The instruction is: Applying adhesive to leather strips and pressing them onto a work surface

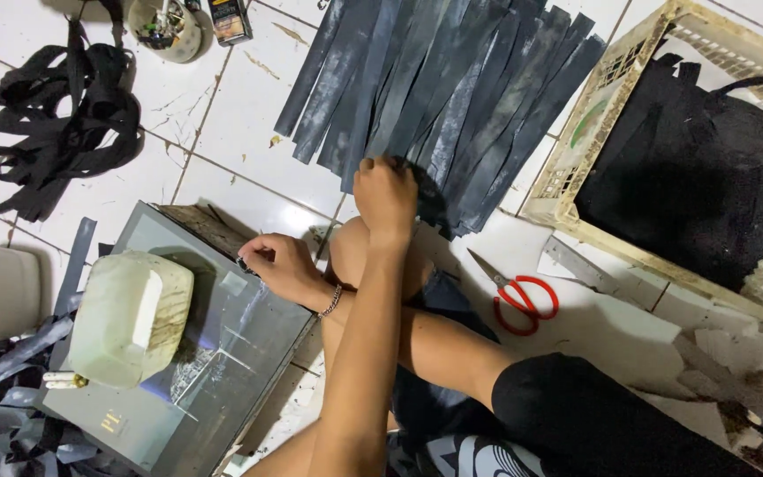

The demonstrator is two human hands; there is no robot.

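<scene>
right hand touches dark strips; left hand on board.

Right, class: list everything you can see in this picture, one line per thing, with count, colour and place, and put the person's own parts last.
long dark grey rubber-like strips: many, fanned out on the white tiled floor, top centre
red-handled scissors: one, floor, right of the knee
cream plastic crate: one, right, holding black sheet pieces
tangle of black straps: one heap, top left
pale plastic jug: one, lying on the grey flat board, lower left
small round tub: one, top edge
silver chain bracelet: one, left wrist
left hand: at the board's edge, grip unclear
right hand: pressed on the strips' near ends
</scene>
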